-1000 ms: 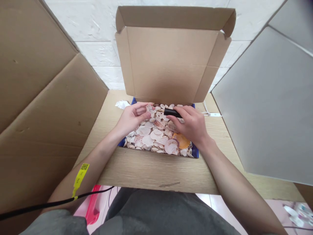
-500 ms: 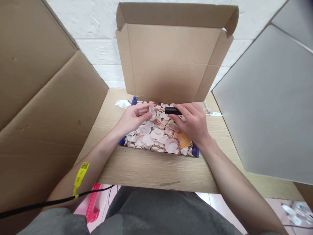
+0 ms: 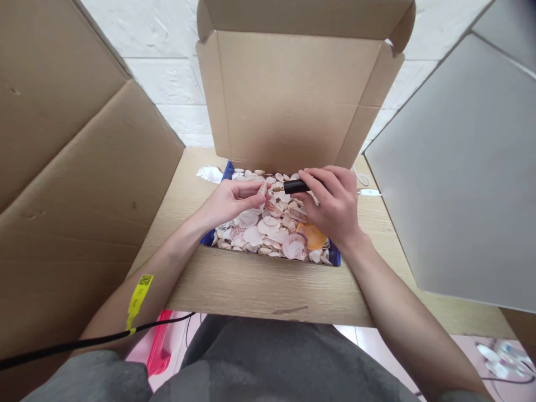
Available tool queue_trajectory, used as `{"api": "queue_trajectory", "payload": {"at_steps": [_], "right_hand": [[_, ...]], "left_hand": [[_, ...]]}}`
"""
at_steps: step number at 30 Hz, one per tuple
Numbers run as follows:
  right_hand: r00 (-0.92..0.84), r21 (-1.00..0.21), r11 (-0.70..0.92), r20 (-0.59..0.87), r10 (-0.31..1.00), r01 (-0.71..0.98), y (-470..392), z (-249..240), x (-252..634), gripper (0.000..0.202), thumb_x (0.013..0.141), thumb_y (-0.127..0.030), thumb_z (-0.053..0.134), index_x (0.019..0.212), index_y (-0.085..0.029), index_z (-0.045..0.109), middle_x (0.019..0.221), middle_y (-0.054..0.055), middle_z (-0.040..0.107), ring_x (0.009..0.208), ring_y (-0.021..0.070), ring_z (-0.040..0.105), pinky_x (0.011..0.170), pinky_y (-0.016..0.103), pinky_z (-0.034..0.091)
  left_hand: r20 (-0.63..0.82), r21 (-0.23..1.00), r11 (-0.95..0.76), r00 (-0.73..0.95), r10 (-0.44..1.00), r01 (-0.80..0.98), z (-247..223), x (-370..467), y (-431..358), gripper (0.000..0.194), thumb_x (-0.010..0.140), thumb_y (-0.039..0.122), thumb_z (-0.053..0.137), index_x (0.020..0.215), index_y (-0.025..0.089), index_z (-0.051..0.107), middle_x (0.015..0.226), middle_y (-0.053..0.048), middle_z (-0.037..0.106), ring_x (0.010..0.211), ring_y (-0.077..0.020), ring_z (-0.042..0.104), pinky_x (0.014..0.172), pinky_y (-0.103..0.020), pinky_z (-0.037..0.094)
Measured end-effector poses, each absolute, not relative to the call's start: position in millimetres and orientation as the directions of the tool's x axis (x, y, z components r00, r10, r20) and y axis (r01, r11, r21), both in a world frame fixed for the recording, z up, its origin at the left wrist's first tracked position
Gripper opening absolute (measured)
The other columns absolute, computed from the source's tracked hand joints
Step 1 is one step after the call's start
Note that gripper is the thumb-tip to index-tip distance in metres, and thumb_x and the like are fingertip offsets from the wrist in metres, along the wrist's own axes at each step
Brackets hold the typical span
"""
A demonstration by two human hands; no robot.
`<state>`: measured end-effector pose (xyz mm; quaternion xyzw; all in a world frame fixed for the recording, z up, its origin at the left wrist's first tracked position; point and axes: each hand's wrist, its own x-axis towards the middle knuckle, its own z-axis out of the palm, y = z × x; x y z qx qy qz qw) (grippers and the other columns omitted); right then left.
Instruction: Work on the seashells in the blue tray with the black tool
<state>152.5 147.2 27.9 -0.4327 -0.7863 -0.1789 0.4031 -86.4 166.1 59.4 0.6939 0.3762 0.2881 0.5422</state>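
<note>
Between the thumb and fingers of my left hand (image 3: 230,200) is a small pale seashell (image 3: 262,195), held on edge. My right hand (image 3: 333,204) is closed around a black mini drill (image 3: 295,186). Its brass-coloured chuck (image 3: 277,190) points left at the shell; whether the thin tip touches it I cannot tell. Both hands are over a shallow cardboard box (image 3: 272,260) with blue lining, full of loose shells. White and pinkish scallop shells (image 3: 294,245) lie near the front, beside an orange scallop shell (image 3: 314,237) that is close to my right wrist.
The box's raised lid (image 3: 297,95) stands behind the shells. A cardboard panel (image 3: 84,195) walls the left, a grey panel (image 3: 464,178) the right. On the wooden table (image 3: 268,285) are a crumpled white tissue (image 3: 209,173) and a white inline switch (image 3: 368,192). A black cable (image 3: 84,344) crosses my left forearm.
The shell in my left hand has turned more edge-on. The drill has tilted, its back end rising, and its chuck shows more plainly. The whole view has shifted slightly.
</note>
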Motion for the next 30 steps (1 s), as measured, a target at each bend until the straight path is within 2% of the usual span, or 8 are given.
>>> {"api": "queue_trajectory", "payload": {"at_steps": [5, 8, 13, 18, 22, 26, 30], "right_hand": [[-0.293, -0.076, 0.55, 0.782, 0.55, 0.832, 147.1, 28.1, 152.2, 0.034, 0.087, -0.034, 0.062, 0.12, -0.023, 0.061, 0.112, 0.006, 0.07, 0.103, 0.0235, 0.057, 0.092, 0.04, 0.044], [-0.28, -0.121, 0.531, 0.741, 0.611, 0.839, 147.9, 27.8, 151.9, 0.035, 0.088, -0.039, 0.06, 0.118, -0.021, 0.062, 0.111, 0.009, 0.069, 0.101, 0.0241, 0.058, 0.089, 0.04, 0.045], [-0.279, -0.218, 0.492, 0.603, 0.747, 0.843, 151.3, 24.6, 151.8, 0.039, 0.091, -0.046, 0.053, 0.115, -0.017, 0.064, 0.105, 0.009, 0.071, 0.092, 0.0224, 0.06, 0.082, 0.037, 0.047], [-0.313, -0.253, 0.499, 0.53, 0.788, 0.829, 154.5, 20.3, 152.2, 0.044, 0.093, -0.049, 0.047, 0.118, -0.016, 0.062, 0.103, 0.009, 0.071, 0.09, 0.0208, 0.061, 0.081, 0.035, 0.047], [-0.308, -0.239, 0.504, 0.557, 0.771, 0.83, 154.9, 20.7, 152.8, 0.04, 0.093, -0.048, 0.048, 0.116, -0.018, 0.062, 0.1, 0.008, 0.07, 0.089, 0.0207, 0.059, 0.081, 0.035, 0.045], [-0.308, -0.155, 0.513, 0.644, 0.701, 0.844, 151.7, 23.9, 153.7, 0.037, 0.09, -0.046, 0.055, 0.116, -0.022, 0.062, 0.102, 0.008, 0.068, 0.094, 0.0226, 0.056, 0.083, 0.039, 0.043], [-0.325, -0.091, 0.532, 0.701, 0.634, 0.842, 147.0, 26.2, 153.9, 0.034, 0.09, -0.039, 0.058, 0.122, -0.028, 0.058, 0.109, 0.006, 0.067, 0.101, 0.0235, 0.056, 0.09, 0.041, 0.041]], "left_hand": [[-0.012, 0.964, -0.135, 0.542, 0.841, 0.231, 55.5, -88.4, 166.6, 0.027, 0.088, 0.038, 0.064, 0.096, 0.013, 0.071, 0.094, -0.006, 0.072, 0.085, -0.0147, 0.065, 0.078, -0.024, 0.05], [-0.01, 0.964, -0.13, 0.517, 0.856, 0.233, 56.4, -88.0, 164.9, 0.028, 0.087, 0.038, 0.065, 0.099, 0.013, 0.072, 0.091, -0.005, 0.072, 0.084, -0.015, 0.065, 0.078, -0.024, 0.051], [0.03, 0.97, -0.142, 0.487, 0.873, 0.195, 53.2, -87.7, 164.8, 0.031, 0.084, 0.036, 0.07, 0.106, 0.014, 0.072, 0.101, -0.007, 0.073, 0.089, -0.0165, 0.067, 0.083, -0.026, 0.052], [0.068, 0.985, -0.125, 0.402, 0.913, 0.118, 46.3, -88.0, 166.0, 0.041, 0.08, 0.035, 0.074, 0.116, 0.015, 0.07, 0.115, -0.009, 0.072, 0.095, -0.0185, 0.068, 0.091, -0.031, 0.052], [0.056, 0.987, -0.112, 0.4, 0.915, 0.119, 47.4, -88.2, 165.7, 0.044, 0.079, 0.037, 0.075, 0.117, 0.015, 0.07, 0.117, -0.01, 0.071, 0.1, -0.0211, 0.069, 0.093, -0.033, 0.053], [0.022, 0.978, -0.119, 0.476, 0.879, 0.173, 51.8, -87.7, 165.1, 0.035, 0.082, 0.038, 0.071, 0.108, 0.014, 0.072, 0.103, -0.009, 0.075, 0.096, -0.0219, 0.07, 0.09, -0.033, 0.054], [-0.006, 0.98, -0.106, 0.553, 0.833, 0.17, 55.1, -86.2, 164.5, 0.033, 0.086, 0.038, 0.067, 0.107, 0.014, 0.071, 0.105, -0.009, 0.075, 0.096, -0.0217, 0.071, 0.089, -0.032, 0.054]]}}
